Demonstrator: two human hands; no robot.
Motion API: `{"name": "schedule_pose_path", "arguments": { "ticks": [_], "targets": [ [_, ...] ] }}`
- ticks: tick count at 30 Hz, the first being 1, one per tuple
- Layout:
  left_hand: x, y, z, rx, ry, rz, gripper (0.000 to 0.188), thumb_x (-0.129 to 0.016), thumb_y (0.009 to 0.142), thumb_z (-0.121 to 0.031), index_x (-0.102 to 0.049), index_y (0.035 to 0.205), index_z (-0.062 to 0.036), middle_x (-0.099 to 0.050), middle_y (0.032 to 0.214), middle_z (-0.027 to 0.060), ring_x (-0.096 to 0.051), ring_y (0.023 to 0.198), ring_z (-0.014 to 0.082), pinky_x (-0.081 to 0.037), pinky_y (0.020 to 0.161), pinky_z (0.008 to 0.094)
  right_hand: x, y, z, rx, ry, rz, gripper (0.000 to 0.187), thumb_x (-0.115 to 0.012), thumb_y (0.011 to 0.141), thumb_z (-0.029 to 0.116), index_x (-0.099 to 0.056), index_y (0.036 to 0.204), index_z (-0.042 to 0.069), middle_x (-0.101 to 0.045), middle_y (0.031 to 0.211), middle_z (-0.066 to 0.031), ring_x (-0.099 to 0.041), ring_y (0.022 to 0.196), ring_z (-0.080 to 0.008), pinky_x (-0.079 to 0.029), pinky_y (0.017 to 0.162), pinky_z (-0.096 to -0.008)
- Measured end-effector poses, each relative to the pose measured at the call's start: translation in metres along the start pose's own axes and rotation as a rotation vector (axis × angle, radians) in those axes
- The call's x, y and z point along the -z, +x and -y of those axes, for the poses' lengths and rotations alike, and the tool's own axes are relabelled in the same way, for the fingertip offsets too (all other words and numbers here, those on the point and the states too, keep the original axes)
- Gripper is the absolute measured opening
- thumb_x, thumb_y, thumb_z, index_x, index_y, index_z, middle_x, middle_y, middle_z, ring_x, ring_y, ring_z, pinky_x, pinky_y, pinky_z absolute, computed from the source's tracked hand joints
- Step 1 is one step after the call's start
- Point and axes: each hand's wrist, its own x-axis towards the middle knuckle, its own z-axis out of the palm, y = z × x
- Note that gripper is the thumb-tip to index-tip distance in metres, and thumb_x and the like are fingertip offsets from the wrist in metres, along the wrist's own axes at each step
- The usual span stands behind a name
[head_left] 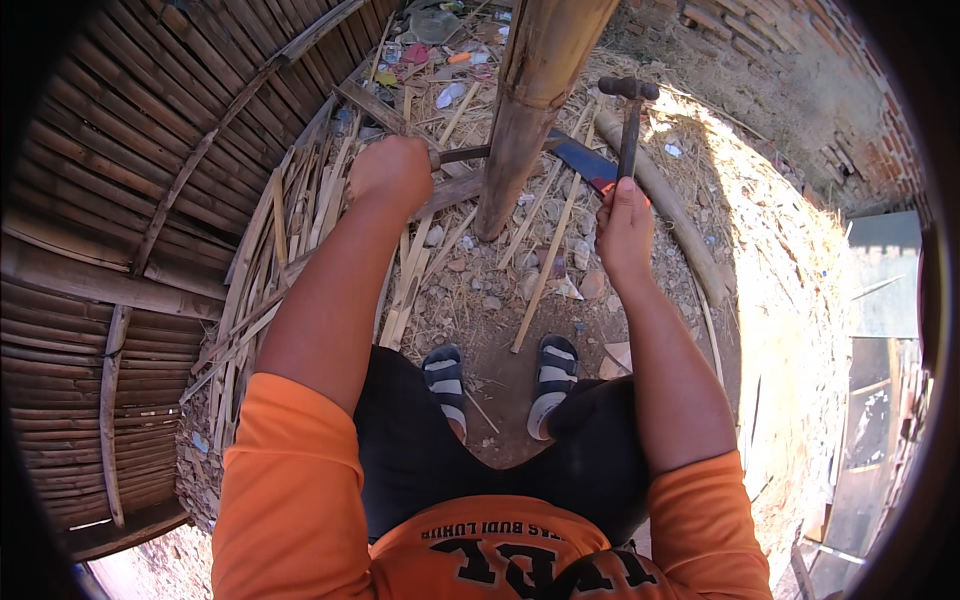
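left hand: fist closed around handle of big knife, blade passing behind bamboo pole
right hand: closed on hammer handle, head up, just right of pole
pole: upright, base on ground ahead of sandalled feet
ground: bamboo strips at left

The upright bamboo pole looks dry, smooth and tan, the hammer dark matt metal, the knife blade dull grey steel, while split bamboo strips lie pale and fibrous on dusty earth beside a rough red brick wall.
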Motion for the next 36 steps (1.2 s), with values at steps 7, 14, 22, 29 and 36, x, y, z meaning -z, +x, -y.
{"name": "schedule_pose_path", "arguments": {
  "ticks": [7,14,22,29,36],
  "targets": [
    [-0.012,0.013,-0.001,-0.032,-0.007,-0.042,0.027,-0.066,0.086,-0.015,-0.073,0.112,-0.0119,-0.074,0.110,0.0144,-0.072,0.103,0.0343,-0.059,0.089,0.0478,-0.006,0.000,-0.018,-0.049,-0.113,0.032,0.055,-0.039,0.109,0.051,-0.058,0.098,0.001,-0.063,0.077,-0.0160,-0.063,0.074,-0.0286,-0.049,0.071,-0.0424],
    [-0.003,0.004,-0.006,-0.025,-0.010,-0.023,0.025,-0.065,0.091,-0.015,-0.075,0.114,-0.0127,-0.075,0.113,0.0136,-0.072,0.107,0.0318,-0.059,0.089,0.0440,-0.021,-0.008,-0.037,0.087,-0.113,-0.022,0.049,-0.039,0.110,0.050,-0.049,0.084,0.010,-0.044,0.063,0.0019,-0.042,0.052,-0.0090,-0.035,0.048,-0.0273],
    [-0.028,0.001,-0.001,-0.033,-0.055,-0.031,0.025,-0.062,0.091,-0.012,-0.075,0.113,-0.0102,-0.074,0.113,0.0143,-0.072,0.107,0.0326,-0.059,0.089,0.0445,0.003,0.000,0.014,0.067,0.000,-0.074,0.053,-0.038,0.109,0.049,-0.056,0.095,0.002,-0.057,0.072,-0.0142,-0.058,0.072,-0.0302,-0.045,0.067,-0.0429],
    [-0.023,0.012,-0.004,-0.060,-0.046,-0.006,0.026,-0.063,0.090,-0.011,-0.075,0.113,-0.0093,-0.074,0.114,0.0150,-0.072,0.107,0.0331,-0.059,0.090,0.0444,0.016,0.001,0.001,-0.056,-0.170,-0.053,0.059,-0.039,0.108,0.052,-0.057,0.091,-0.001,-0.061,0.075,-0.0193,-0.060,0.075,-0.0363,-0.047,0.074,-0.0472],
    [-0.017,0.012,-0.014,-0.049,-0.025,0.021,0.026,-0.063,0.091,-0.010,-0.075,0.114,-0.0092,-0.074,0.115,0.0139,-0.072,0.108,0.0320,-0.059,0.089,0.0442,0.002,0.001,-0.041,-0.013,-0.430,0.012,0.054,-0.041,0.109,0.050,-0.057,0.094,0.000,-0.060,0.076,-0.0134,-0.061,0.076,-0.0249,-0.048,0.073,-0.0434]
  ]
}}
